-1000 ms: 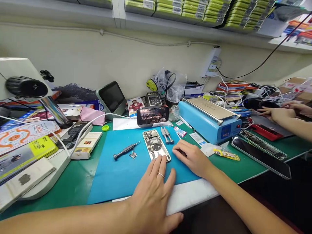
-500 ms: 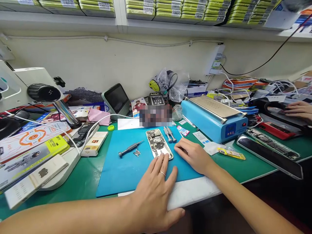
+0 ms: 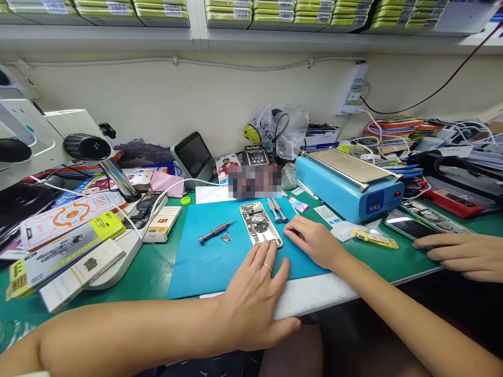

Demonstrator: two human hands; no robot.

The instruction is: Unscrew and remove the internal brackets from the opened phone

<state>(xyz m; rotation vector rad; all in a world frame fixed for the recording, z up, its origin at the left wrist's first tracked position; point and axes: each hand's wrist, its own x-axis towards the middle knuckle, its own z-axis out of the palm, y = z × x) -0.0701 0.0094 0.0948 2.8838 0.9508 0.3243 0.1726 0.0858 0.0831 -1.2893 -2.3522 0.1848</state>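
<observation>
Under left hand (image 3: pixel 255 296), opened phone (image 3: pixel 260 224), edge perhaps hidden

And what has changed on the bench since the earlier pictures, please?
A co-worker's hand came nearer from the back right and now covers part of the dark phone; any grip is unclear. The left hand stayed on the open phone, the right hand beside it.

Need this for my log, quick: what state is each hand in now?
Left hand: open, touching the near end of the opened smartphone.
Right hand: loosely curled on the blue mat; cannot tell whether its grip holds anything.
</observation>
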